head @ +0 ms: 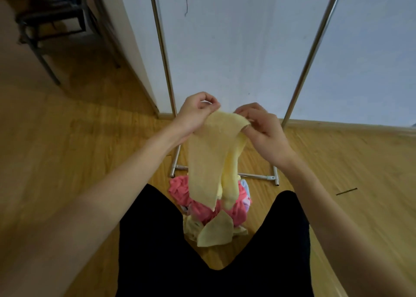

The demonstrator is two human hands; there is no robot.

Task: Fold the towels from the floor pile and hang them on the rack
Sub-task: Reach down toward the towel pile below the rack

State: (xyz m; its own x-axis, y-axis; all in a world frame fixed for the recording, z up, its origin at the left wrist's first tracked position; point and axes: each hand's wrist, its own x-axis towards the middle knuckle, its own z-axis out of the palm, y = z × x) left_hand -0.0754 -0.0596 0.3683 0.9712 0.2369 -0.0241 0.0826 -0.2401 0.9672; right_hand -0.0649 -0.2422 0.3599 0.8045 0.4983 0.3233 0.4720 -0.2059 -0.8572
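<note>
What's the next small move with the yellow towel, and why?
Probably draw the hands apart to spread the top edge. The left hand and right hand pinch the yellow towel close together, so it hangs bunched and twisted above the floor pile.

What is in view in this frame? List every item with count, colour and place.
held towel: one, pale yellow, hanging from both hands above the pile
floor pile: one heap, pink, yellow and lilac towels, on the floor between the legs
rack: one, silver metal, two uprights against the wall, base bars on the floor
wall: white, behind the rack
floor: light wood
chair: one, dark frame, upper left
legs: two, in black, bottom centre
left hand: pinches the towel's top edge
right hand: pinches the towel's top edge
</note>
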